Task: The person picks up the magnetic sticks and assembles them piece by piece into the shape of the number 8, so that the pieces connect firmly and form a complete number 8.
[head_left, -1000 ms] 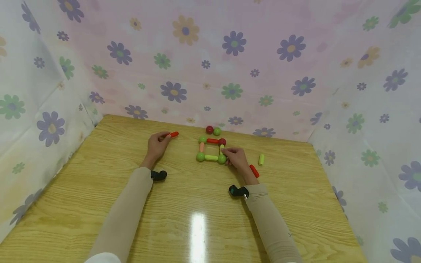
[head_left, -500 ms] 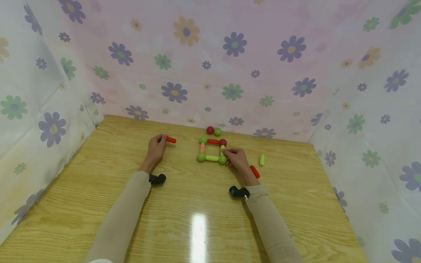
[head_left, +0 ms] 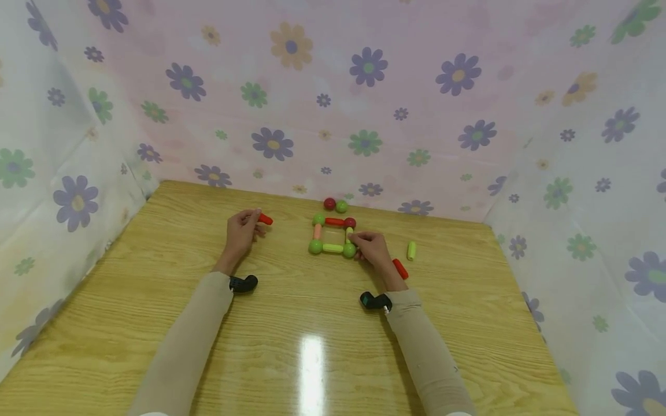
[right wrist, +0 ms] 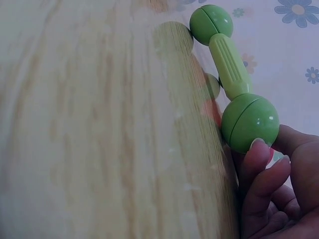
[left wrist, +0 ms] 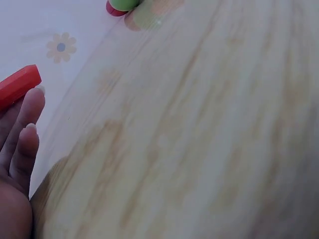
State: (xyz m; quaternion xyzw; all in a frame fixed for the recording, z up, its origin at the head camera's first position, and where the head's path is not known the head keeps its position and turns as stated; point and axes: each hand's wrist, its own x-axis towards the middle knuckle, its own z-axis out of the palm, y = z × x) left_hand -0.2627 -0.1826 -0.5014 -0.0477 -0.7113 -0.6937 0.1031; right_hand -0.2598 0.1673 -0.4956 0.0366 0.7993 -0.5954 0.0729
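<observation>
Left of the square [head_left: 333,249], I see the left hand [head_left: 241,234] pinching a red rod [head_left: 266,219] by one end, its free end turned toward the square but well apart from it. At the square's right side, the right hand [head_left: 373,249] grips the side rod [head_left: 349,232] with its fingertips, close against the green corner ball [head_left: 349,250].

I'd judge all these pieces light and stiff, probably hard plastic. The glossy balls look slippery and ready to roll; the rods should give a surer hold, taken near the middle or, to leave a tip free, at one end. The square's joints may part under a sideways pull, so I'd steady it near a corner.

The square lies on the worktop [head_left: 270,335]. To its right, past the right hand's wrist, are a second red rod [head_left: 400,269] and a yellow rod [head_left: 411,251]; just behind it sit a red ball [head_left: 329,204] and a green ball [head_left: 341,206].
</observation>
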